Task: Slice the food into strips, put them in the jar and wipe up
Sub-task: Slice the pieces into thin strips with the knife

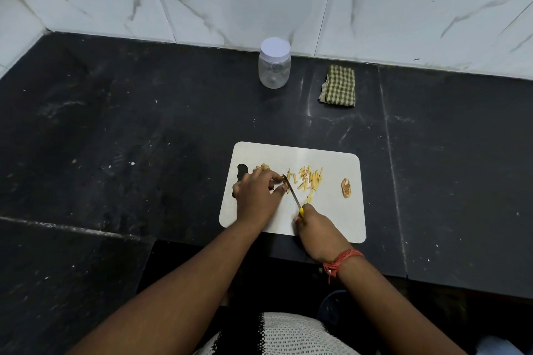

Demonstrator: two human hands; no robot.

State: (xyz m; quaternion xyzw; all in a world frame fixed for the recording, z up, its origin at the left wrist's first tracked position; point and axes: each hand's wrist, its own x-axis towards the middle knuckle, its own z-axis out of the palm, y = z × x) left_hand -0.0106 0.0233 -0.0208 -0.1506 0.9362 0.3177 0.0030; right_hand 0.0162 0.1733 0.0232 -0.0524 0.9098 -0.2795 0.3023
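Observation:
A white cutting board (pixel 331 216) lies on the black counter. Several yellow strips (pixel 310 180) are scattered across its middle. My left hand (pixel 256 193) sits on the board's left part, with finger and thumb pinching a small piece of the food (pixel 285 181) at the blade. More uncut food (pixel 263 166) shows just beyond its knuckles. My right hand (pixel 315 228) grips a small knife (pixel 292 192) by its yellow handle, blade pointing away toward the left hand's fingertips. A brownish peel scrap (pixel 346 188) lies at the board's right. The clear jar (pixel 274 66) with a white lid stands at the back wall.
A folded green checked cloth (pixel 339 86) lies right of the jar against the marble wall. The black counter (pixel 129 138) stretches wide to the left and right of the board, with a cut-out edge just below the board.

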